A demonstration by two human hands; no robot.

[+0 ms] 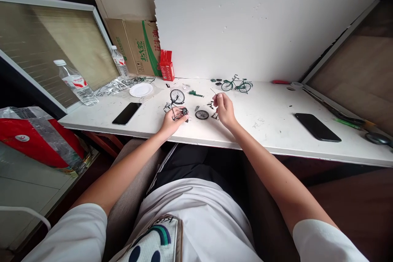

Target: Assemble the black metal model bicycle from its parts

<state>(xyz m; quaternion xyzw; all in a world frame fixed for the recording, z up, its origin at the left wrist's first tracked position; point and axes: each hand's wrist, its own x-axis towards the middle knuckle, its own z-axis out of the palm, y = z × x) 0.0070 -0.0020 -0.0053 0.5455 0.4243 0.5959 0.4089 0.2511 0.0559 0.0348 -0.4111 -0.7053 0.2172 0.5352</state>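
1. Work held: The left hand (175,123) was closed around a black, thin-framed model bicycle assembly (173,109), with a spoked wheel at its far end, over the near part of the white counter (260,118).
2. Small part: The right hand (225,108) was narrowed to a fingertip pinch on a thin, rod-like piece (213,91); its exact type could not be told.
3. Step, as judged: Small-part handling appeared to be in hand. The next move seemed to call for a steady left hold and a fine, well-aimed right pinch.
4. Loose parts: A black spoked wheel (202,114) lay flat between the hands. A green, elongated plastic part (195,93) lay beyond it. A dark-green model bicycle (238,86) stood upright beyond the right hand.
5. Containers: Two clear plastic bottles (78,83) with white caps stood left of the left hand; their fill could not be confirmed. Beyond that hand stood a brown-and-green cardboard carton (135,45) and a small red box (166,65), contents hidden.
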